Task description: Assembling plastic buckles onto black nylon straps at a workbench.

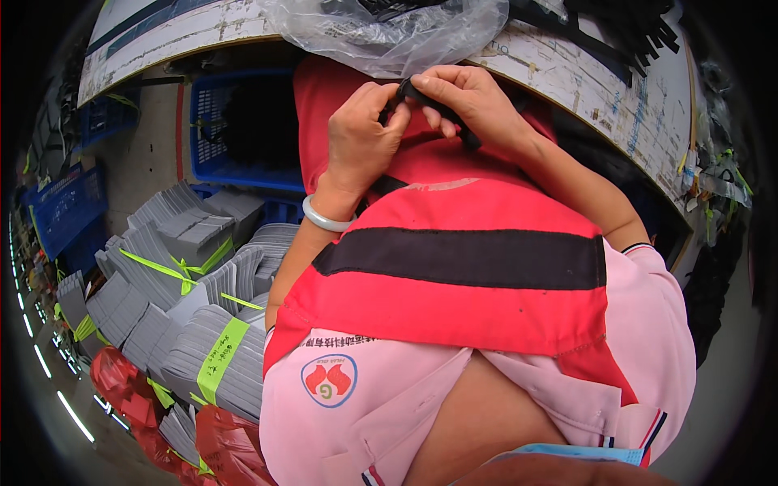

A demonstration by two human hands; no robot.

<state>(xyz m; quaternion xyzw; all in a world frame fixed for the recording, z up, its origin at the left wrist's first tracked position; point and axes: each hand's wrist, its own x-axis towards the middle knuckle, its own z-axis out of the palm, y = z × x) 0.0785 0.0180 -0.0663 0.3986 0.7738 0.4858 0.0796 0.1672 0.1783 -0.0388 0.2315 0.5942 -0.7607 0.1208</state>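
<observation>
A narrow black strip, likely fabric or webbing (438, 108), is bent between my two hands over my red apron (438, 194). My left hand (366, 130) is closed, its thumb and forefinger pinching one end of the strip. From the other side my right hand (470, 95) grips it, thumb on top and fingers curled beneath. The strip's other end hangs below my right fingers. Part of it is hidden by the fingers, so its exact kind does not show.
Just beyond my hands, clear plastic bags (389, 36) lie on a worn white worktable (559, 77) with black strips (640, 32). To the left stand a blue crate (203, 166) with black material, stacked grey pieces (235, 356) tied with yellow-green bands, and red bags (227, 441).
</observation>
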